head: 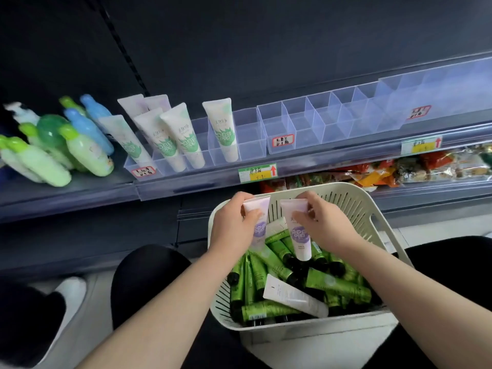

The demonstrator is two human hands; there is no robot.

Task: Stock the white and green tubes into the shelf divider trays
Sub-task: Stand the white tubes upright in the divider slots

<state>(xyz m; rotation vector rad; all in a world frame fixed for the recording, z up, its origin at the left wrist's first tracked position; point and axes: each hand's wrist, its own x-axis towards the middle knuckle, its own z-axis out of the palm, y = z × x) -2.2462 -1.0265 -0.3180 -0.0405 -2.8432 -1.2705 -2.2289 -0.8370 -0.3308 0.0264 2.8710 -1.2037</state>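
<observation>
Above a cream slotted basket [354, 206] my left hand [234, 226] grips a white tube with a purple label [259, 227], cap end down. My right hand [323, 221] holds a second white and purple tube [299, 235] upright, cap down. Several green tubes [269, 272] with black caps fill the basket, and a white tube [294, 295] lies on top of them. On the shelf, clear divider trays [250, 141] hold several white tubes with green labels [183, 137]; one stands alone [222, 129]. The clear compartments further right [327, 118] stand empty.
Green and blue bottles [80, 145] lie at the shelf's left end. Price tags [257, 173] hang on the shelf's front rail. Packaged snacks [399, 171] fill the shelf below on the right. My dark-clothed knees sit under the basket, with a white shoe [72, 291] at lower left.
</observation>
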